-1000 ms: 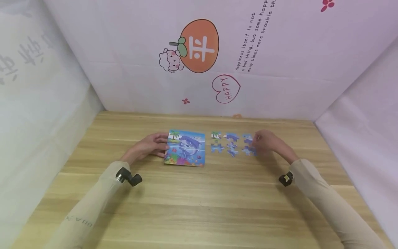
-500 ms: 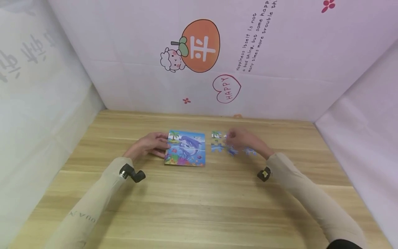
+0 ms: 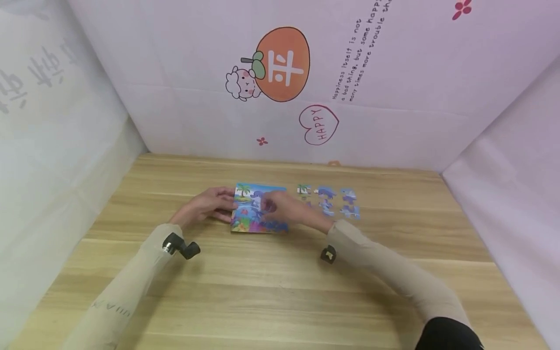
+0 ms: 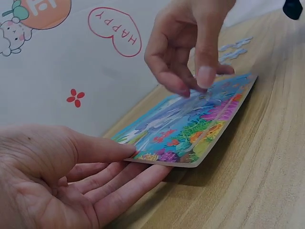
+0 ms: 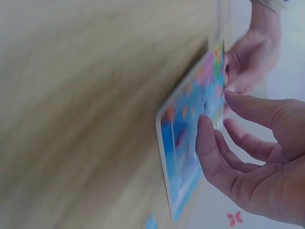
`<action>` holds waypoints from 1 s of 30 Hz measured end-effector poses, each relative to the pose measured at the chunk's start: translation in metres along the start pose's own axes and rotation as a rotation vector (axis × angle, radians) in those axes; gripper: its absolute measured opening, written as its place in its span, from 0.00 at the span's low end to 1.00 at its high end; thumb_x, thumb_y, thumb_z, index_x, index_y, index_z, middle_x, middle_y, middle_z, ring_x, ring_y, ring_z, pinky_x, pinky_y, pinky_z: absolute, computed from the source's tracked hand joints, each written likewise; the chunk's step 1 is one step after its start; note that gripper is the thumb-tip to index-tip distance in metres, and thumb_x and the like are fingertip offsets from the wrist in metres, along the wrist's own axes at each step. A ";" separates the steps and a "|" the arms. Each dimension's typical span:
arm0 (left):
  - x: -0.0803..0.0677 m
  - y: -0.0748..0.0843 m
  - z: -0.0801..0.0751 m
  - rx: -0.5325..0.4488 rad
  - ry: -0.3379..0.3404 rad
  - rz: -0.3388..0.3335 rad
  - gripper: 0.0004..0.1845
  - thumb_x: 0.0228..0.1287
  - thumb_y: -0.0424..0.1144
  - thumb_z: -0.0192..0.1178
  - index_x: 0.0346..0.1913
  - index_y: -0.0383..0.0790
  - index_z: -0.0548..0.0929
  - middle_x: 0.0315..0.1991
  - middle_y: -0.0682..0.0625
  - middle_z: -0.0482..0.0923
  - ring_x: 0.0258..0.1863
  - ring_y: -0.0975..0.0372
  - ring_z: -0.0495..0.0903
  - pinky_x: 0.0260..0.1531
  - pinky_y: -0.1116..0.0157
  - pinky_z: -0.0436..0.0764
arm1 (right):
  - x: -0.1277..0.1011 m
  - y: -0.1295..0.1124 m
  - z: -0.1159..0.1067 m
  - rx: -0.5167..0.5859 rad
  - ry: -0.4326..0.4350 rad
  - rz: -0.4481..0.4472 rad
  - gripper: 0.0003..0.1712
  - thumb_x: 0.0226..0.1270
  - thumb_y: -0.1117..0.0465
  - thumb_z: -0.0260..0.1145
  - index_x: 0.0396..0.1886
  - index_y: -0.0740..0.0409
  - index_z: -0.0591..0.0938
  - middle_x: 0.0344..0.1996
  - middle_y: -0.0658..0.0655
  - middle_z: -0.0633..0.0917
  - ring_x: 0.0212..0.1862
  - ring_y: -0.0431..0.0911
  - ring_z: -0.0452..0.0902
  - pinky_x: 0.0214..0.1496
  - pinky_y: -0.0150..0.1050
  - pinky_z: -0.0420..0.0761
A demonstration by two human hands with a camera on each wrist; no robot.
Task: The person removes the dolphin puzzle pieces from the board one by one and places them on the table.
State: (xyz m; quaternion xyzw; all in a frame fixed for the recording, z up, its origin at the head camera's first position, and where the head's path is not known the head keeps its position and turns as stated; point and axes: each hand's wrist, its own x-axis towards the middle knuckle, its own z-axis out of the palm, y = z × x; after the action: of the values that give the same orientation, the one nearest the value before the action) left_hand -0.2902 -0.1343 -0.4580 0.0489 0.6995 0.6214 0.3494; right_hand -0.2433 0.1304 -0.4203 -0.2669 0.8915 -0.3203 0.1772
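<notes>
A colourful puzzle board [image 3: 258, 222] with a dolphin picture lies mid-table. My left hand [image 3: 210, 204] holds its left edge: in the left wrist view the thumb [image 4: 114, 149] lies on top and straight fingers [image 4: 138, 179] sit under the board [image 4: 190, 124], tipping it up slightly. My right hand [image 3: 277, 206] hovers low over the board, thumb and fingertips [image 4: 205, 76] close together on what looks like a small puzzle piece, mostly hidden. The right wrist view is blurred and shows the board [image 5: 183, 143] edge-on with the right hand [image 5: 252, 162] over it.
Several loose blue puzzle pieces [image 3: 325, 193] lie in rows just right of the board, also in the left wrist view as pieces [image 4: 233, 47]. The wooden table [image 3: 280, 291] is enclosed by printed white sheets at the back [image 3: 280, 97] and both sides.
My right hand has moved left from the loose pieces to over the board. One piece near the board's right side no longer shows. The left hand has stayed on the board's edge.
</notes>
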 end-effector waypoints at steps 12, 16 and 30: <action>0.003 -0.006 -0.002 -0.029 -0.015 0.036 0.35 0.75 0.22 0.55 0.80 0.27 0.56 0.71 0.27 0.68 0.44 0.57 0.88 0.51 0.58 0.91 | 0.017 -0.022 0.030 -0.022 0.009 -0.015 0.29 0.66 0.55 0.78 0.60 0.60 0.77 0.58 0.59 0.77 0.57 0.49 0.74 0.62 0.42 0.83; 0.004 -0.006 -0.003 -0.028 -0.022 0.052 0.34 0.75 0.22 0.54 0.79 0.27 0.57 0.68 0.29 0.71 0.46 0.57 0.87 0.51 0.58 0.91 | 0.023 -0.026 0.034 -0.057 -0.015 0.017 0.29 0.66 0.55 0.78 0.61 0.59 0.76 0.58 0.59 0.75 0.55 0.49 0.74 0.59 0.41 0.84; 0.005 -0.015 -0.007 -0.054 -0.059 0.093 0.32 0.78 0.24 0.53 0.79 0.26 0.55 0.61 0.40 0.73 0.47 0.60 0.86 0.51 0.57 0.92 | 0.032 -0.033 0.044 -0.128 -0.007 0.097 0.29 0.64 0.57 0.79 0.58 0.58 0.74 0.52 0.58 0.75 0.47 0.47 0.73 0.46 0.35 0.81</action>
State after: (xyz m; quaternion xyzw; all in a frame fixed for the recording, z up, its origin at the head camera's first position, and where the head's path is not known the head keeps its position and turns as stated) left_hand -0.2929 -0.1410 -0.4735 0.0899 0.6690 0.6538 0.3418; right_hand -0.2359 0.0690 -0.4353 -0.2352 0.9215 -0.2527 0.1782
